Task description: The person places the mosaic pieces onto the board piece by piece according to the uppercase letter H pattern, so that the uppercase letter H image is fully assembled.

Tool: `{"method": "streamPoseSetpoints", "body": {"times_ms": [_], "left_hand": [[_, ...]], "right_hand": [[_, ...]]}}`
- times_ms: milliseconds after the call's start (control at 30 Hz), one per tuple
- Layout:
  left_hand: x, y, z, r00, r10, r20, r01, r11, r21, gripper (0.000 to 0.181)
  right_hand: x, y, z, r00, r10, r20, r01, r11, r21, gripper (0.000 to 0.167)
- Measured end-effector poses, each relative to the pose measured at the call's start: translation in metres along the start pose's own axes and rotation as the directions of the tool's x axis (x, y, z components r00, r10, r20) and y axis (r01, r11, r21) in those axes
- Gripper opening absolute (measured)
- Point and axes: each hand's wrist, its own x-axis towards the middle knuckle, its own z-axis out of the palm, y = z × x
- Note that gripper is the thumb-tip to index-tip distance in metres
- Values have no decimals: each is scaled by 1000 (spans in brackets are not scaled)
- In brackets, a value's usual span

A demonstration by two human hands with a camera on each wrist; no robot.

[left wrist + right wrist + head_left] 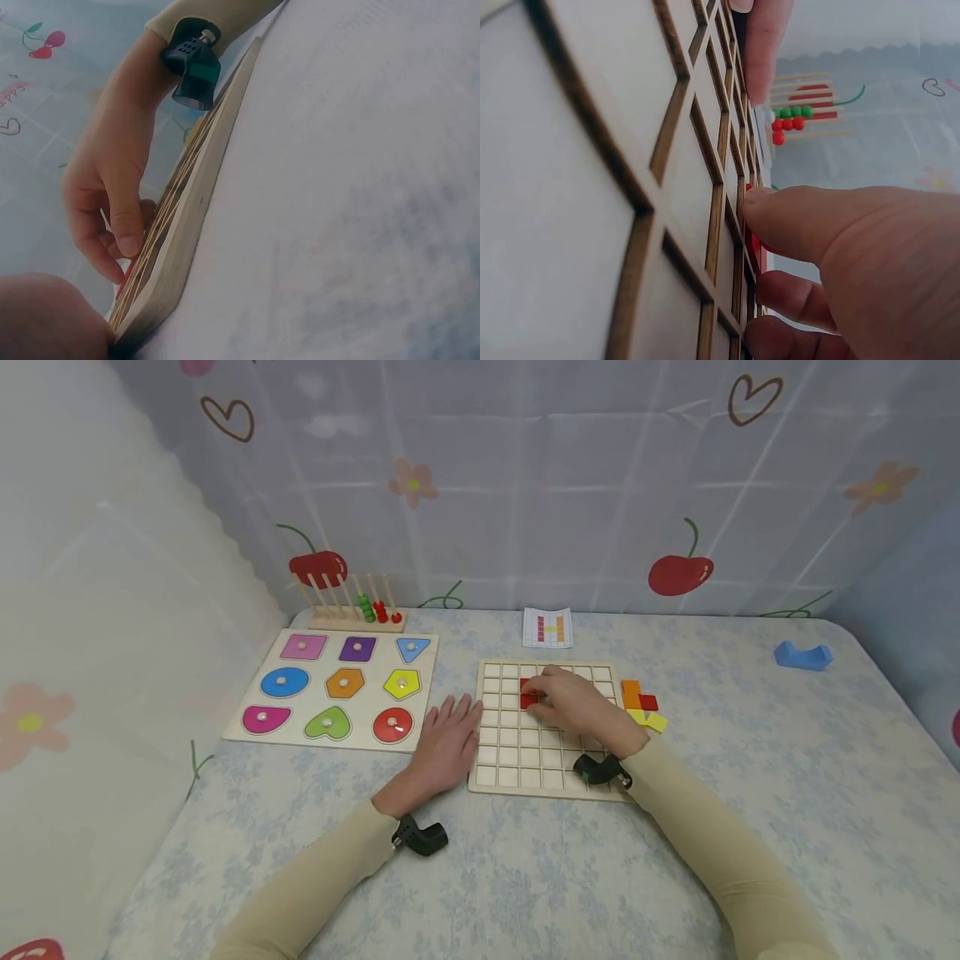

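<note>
A light wooden grid board point(508, 774) lies flat on the table before the person. The right hand point(577, 703) is over its upper middle, thumb and fingers curled down around a red square tile point(528, 701). Another patch of red shows just above it in the same column. In the right wrist view, red point(755, 251) shows between thumb and fingers at the grid; the fingertips partly hide it. The left hand point(447, 743) lies flat with straight fingers, its fingertips touching the board's left edge. It holds nothing.
Loose orange point(631, 692), red point(648, 702) and yellow tiles point(657, 722) lie right of the board. A patterned card point(548, 628) is behind it. At left are a knobbed shape puzzle point(360, 693) and a bead-peg rack point(356, 620). A blue holder point(803, 656) stands far right.
</note>
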Motion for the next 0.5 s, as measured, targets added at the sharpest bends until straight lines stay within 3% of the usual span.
{"method": "streamPoseSetpoints", "body": {"times_ms": [500], "left_hand": [[0,0,-1,1000,-1,5,1,1000,-2,52]], "right_hand": [[2,0,-1,1000,20,10,-20,999,26,21]]}}
